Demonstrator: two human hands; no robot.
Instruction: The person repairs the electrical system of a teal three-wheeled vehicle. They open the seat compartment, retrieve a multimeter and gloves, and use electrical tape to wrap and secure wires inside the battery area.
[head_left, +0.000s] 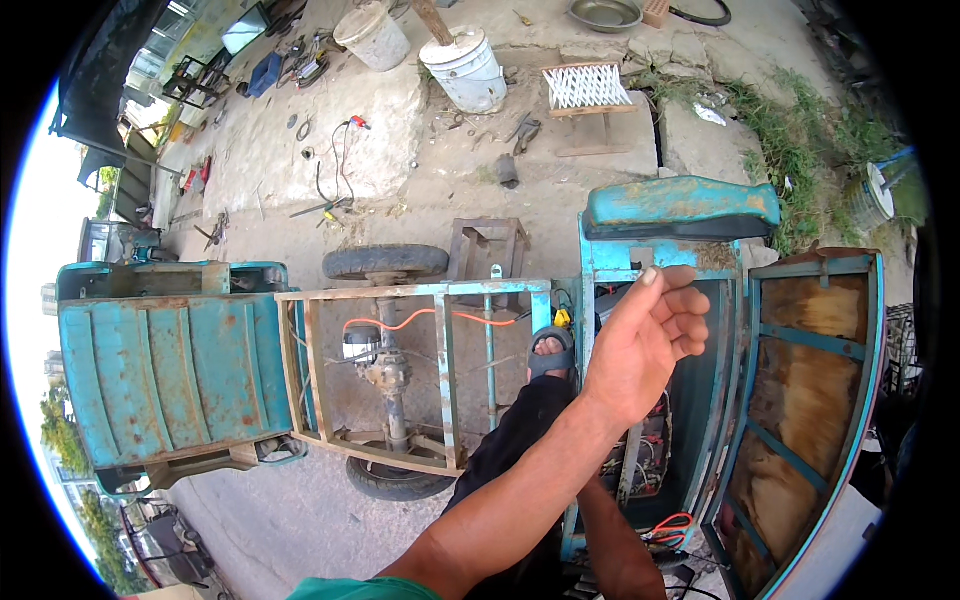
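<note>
Leftmost, a rusty turquoise cargo body (175, 370) adjoins a bare metal frame (446, 360) over a wheeled axle (393, 375); beyond, a far white bucket (470, 85) holds a wooden shaft (432, 20). The right hand is hidden behind the left forearm, its grip impossible to tell. The left hand (645, 345), fingers loosely curled, partly blocks an open compartment (725, 400) containing wiring (655, 450); a seat (680, 205) sits beyond, a brown-lined panel (810, 390) rightward.

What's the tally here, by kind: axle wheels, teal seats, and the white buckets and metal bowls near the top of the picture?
Axle wheels: 2
Teal seat: 1
White buckets: 2
Metal bowl: 1
Total: 6
</note>
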